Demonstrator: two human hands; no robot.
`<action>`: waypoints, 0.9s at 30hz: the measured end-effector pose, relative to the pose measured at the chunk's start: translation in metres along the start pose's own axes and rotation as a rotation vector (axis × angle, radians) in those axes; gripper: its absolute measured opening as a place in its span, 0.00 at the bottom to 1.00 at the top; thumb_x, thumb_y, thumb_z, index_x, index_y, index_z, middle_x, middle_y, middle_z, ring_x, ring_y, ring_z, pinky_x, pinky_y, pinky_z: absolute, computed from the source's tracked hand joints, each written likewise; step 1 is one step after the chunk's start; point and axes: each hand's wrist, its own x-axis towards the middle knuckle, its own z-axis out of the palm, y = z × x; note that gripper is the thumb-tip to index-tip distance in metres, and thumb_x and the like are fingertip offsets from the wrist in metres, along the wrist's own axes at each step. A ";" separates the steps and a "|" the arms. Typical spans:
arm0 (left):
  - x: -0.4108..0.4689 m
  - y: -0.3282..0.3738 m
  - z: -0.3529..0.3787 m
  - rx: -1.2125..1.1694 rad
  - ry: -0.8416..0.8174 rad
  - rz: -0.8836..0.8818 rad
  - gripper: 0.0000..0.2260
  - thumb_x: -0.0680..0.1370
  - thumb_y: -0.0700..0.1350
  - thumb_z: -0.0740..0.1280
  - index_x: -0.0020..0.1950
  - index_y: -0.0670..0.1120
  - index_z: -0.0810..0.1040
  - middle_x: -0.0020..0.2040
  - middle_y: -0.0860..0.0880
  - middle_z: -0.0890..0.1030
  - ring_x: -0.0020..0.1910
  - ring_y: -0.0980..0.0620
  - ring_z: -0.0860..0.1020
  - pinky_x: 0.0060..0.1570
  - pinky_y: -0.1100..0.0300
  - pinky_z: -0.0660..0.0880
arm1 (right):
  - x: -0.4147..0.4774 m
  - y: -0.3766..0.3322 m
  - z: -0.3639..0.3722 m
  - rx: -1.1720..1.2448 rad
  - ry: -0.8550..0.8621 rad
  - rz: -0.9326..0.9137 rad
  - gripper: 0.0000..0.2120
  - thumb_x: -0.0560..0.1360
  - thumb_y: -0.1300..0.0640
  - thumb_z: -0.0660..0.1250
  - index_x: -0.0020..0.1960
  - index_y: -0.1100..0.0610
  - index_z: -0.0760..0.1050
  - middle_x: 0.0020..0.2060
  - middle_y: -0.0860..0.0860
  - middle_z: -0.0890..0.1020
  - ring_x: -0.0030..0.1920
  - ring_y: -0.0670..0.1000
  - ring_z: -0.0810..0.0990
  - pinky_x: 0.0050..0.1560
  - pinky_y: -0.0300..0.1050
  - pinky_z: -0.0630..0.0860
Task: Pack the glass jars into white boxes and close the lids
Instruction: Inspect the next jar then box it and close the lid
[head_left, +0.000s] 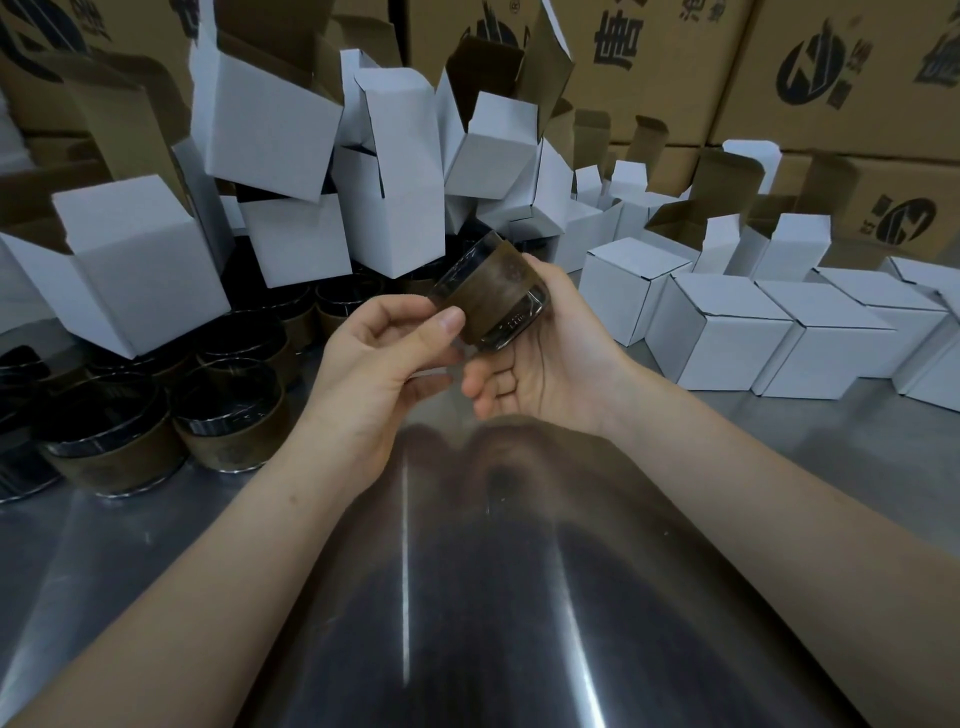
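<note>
A glass jar (491, 293) with a brown paper band is tilted in the air above the middle of the metal table, its base toward me. My right hand (545, 364) cradles it from below and behind. My left hand (384, 364) pinches its near edge with thumb and fingers. Several more banded jars (119, 447) stand grouped at the left. Open white boxes (140, 270) with raised flaps are piled behind them. Closed white boxes (743, 338) sit in rows at the right.
The shiny metal table (467, 597) reflects my arms in front. Large brown cartons (810, 67) with printed logos are stacked along the back. More open white boxes (795, 244) stand at the back right.
</note>
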 end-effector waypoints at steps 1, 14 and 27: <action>0.000 -0.001 -0.001 0.007 -0.007 0.004 0.17 0.65 0.52 0.77 0.48 0.48 0.77 0.43 0.48 0.83 0.45 0.50 0.82 0.43 0.57 0.79 | 0.000 0.000 0.000 0.004 -0.012 0.010 0.38 0.79 0.32 0.45 0.52 0.64 0.76 0.33 0.61 0.81 0.30 0.57 0.79 0.37 0.46 0.78; -0.001 0.002 0.004 -0.107 -0.132 0.027 0.39 0.58 0.62 0.79 0.58 0.40 0.71 0.40 0.45 0.79 0.29 0.56 0.75 0.33 0.64 0.75 | 0.005 0.006 0.000 -0.070 -0.162 0.136 0.39 0.72 0.33 0.48 0.40 0.64 0.83 0.32 0.61 0.82 0.32 0.57 0.81 0.42 0.47 0.78; -0.001 0.002 0.005 -0.022 0.037 0.012 0.11 0.74 0.52 0.67 0.52 0.47 0.79 0.51 0.46 0.85 0.51 0.49 0.83 0.45 0.57 0.80 | 0.008 0.006 -0.002 0.094 -0.005 -0.107 0.31 0.77 0.32 0.54 0.57 0.57 0.80 0.48 0.58 0.85 0.43 0.55 0.85 0.43 0.46 0.81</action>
